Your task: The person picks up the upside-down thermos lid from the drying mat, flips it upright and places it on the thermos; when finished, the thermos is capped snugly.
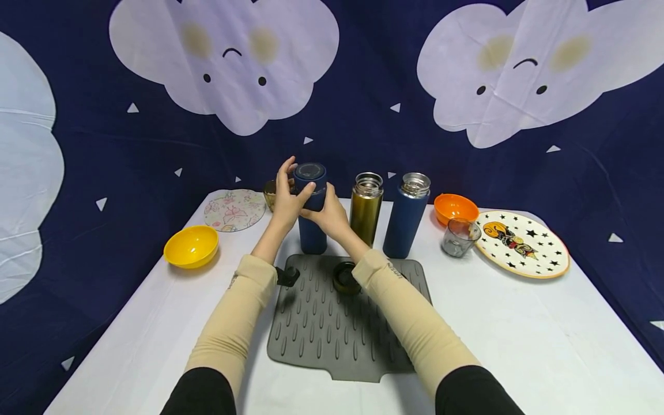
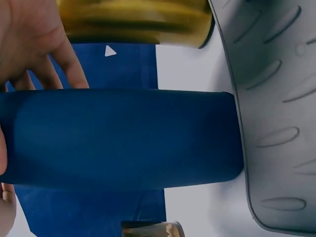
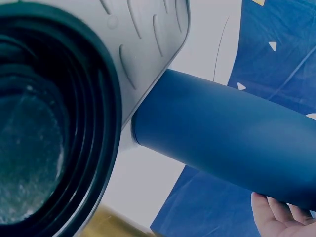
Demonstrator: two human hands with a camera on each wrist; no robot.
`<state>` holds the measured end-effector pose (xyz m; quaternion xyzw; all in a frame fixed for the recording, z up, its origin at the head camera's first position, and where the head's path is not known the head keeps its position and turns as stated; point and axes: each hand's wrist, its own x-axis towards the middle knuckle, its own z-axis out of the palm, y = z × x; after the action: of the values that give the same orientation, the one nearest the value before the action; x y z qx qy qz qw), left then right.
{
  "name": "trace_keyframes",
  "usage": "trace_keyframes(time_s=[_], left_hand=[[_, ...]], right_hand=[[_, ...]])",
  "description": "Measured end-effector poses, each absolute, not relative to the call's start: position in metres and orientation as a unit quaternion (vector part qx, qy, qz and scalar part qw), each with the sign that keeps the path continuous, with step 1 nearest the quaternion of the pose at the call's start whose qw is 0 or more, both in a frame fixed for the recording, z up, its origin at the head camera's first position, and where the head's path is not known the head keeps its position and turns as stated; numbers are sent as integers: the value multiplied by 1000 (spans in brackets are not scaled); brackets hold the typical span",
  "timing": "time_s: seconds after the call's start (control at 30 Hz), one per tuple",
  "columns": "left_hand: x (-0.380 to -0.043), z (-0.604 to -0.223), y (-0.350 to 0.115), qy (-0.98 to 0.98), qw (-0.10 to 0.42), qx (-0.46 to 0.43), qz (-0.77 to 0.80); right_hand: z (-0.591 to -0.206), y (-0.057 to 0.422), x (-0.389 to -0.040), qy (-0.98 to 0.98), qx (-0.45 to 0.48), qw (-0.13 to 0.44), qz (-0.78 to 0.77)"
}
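A blue insulated bottle (image 1: 313,233) stands upright behind the grey mat, its lid (image 1: 310,171) on top. My left hand (image 1: 285,199) holds the lid from the left, thumb across its front and index finger raised. Lower down, my right hand (image 1: 332,216) grips the upper body from the right, with its thumb across the front. In the right wrist view, fingertips (image 3: 264,207) touch the bottle's side. To the right stand a gold bottle (image 1: 365,213) and a second blue bottle (image 1: 407,219), both with bare steel mouths. A dark round lid (image 1: 344,278) lies on the mat.
The grey ridged mat (image 1: 321,328) lies mid-table. At left are a yellow bowl (image 1: 192,246), a floral round mat (image 1: 234,210) and a brown glass (image 1: 270,195). An orange bowl (image 1: 455,208), clear glass (image 1: 460,237) and star-patterned plate (image 1: 524,245) sit at right.
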<state>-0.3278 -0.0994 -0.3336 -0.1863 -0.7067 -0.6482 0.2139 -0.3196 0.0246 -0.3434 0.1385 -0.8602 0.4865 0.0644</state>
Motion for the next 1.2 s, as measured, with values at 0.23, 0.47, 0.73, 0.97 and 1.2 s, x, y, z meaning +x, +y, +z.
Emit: trace_keyframes(time_s=[0.23, 0.47, 0.73, 0.97, 1.2], left_hand=[[-325, -331, -99, -706, 216, -191, -647], [-321, -327, -98, -711, 197, -177, -652], [-308, -320, -98, -687, 193, -201, -671], [-325, -332, -99, -715, 212, -175, -642], [-326, -335, -100, -690, 193, -194, -671]], right_hand=[[-343, 25, -320, -864, 138, 61, 481], [-342, 26, -320, -862, 137, 61, 483], [-343, 25, -320, -860, 141, 58, 488], [-342, 27, -319, -857, 143, 61, 491], [-342, 26, -319, -858, 143, 56, 491]])
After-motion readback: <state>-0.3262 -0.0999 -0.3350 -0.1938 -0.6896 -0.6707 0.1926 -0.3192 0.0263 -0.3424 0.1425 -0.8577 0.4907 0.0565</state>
